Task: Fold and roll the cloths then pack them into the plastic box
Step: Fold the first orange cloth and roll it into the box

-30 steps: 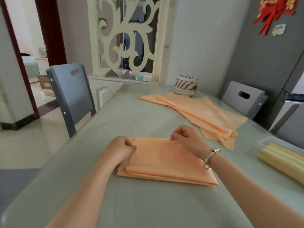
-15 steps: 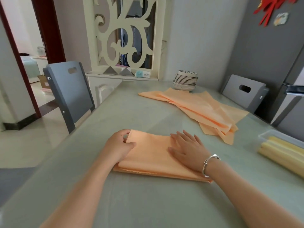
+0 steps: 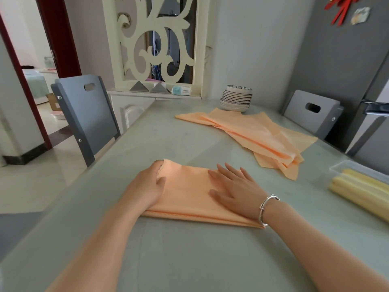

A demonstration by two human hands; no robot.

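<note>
A folded orange cloth (image 3: 187,192) lies flat on the pale green table (image 3: 189,260) in front of me. My left hand (image 3: 147,186) holds its left edge, thumb on top and fingers curled around the fold. My right hand (image 3: 237,190), with a silver bracelet on the wrist, presses flat on the cloth's right half, fingers straight and spread. A loose pile of orange cloths (image 3: 259,135) lies farther back on the table. At the right edge stands a clear plastic box (image 3: 341,167) holding several rolled yellow cloths (image 3: 362,186).
A stack of white plates (image 3: 236,100) stands at the table's far end by the wall. One grey chair (image 3: 84,114) is at the left side, another grey chair (image 3: 311,110) at the far right. A grey fridge (image 3: 370,114) is behind the box.
My right hand went from pinching the cloth's far edge to lying flat with spread fingers on it. My left hand stays on the left edge. The view shifted slightly.
</note>
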